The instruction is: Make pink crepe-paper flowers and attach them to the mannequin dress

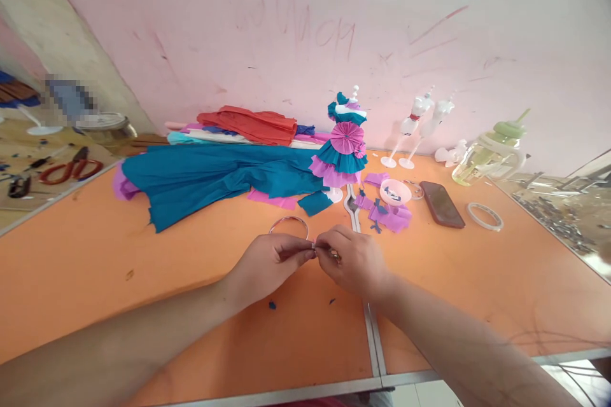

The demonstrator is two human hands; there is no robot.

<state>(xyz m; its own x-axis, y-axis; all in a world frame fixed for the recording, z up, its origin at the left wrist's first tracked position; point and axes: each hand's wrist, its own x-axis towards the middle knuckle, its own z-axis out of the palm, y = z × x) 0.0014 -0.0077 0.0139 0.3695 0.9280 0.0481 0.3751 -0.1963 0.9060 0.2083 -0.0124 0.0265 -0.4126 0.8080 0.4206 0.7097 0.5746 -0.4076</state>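
Over the orange table, my left hand and my right hand meet with thumbs and fingertips pinched together. Something tiny and pale shows between the fingertips, too small to name. Just beyond my left fingers is a thin shiny ring; its near part is hidden, and I cannot tell whether it is held or lies on the table. Farther back stands a miniature dress form in a teal and purple crepe paper dress with a pleated pink rosette. A small teal paper piece lies by its base.
Teal crepe paper spreads at the left, with a folded red sheet behind. At the right are a pink bowl, purple scraps, a phone, a tape roll, two bare dress forms and a bottle.
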